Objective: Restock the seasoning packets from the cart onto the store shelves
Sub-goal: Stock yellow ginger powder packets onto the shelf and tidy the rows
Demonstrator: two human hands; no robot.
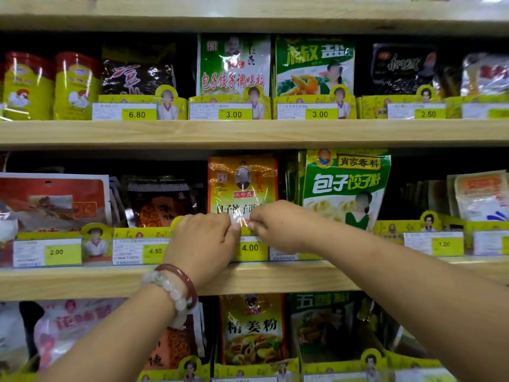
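1. Along the left edge of the frame, on the upper shelf (248, 132), I see two yellow canisters (52, 86) with red lids standing side by side, and just right of them a dark packet (137, 75) behind a tag reading 6.80.
2. At the left of the middle shelf (82, 282), a red packet (55, 199) stands in a yellow display tray (143, 232) behind a 2.00 tag, with a dark orange-printed packet (159, 205) beside it at 4.50.
3. My left hand (205, 235) reaches up from the lower left of the frame, two bracelets (173, 288) on the wrist. Its fingers are curled and pinch the lower edge of the orange-yellow seasoning packet (242, 183).
4. That packet stands upright at the centre of the middle shelf, its bottom dipping into the tray above the 4.00 price tag (249, 248).
5. My right hand (278, 224) comes in from the lower right, fingertips curled and pinching the same lower edge, nearly touching the left hand.
6. Right of the hands, a green-and-white packet (347, 188) stands upright in the next compartment, just beside the held one.
7. On the bottom shelf, centre frame, a yellow packet (252, 329) showing a noodle dish stands beside a green packet (319, 323).
8. At the far right of the middle shelf, a pale packet (479, 197) sits behind a 1.00 tag.
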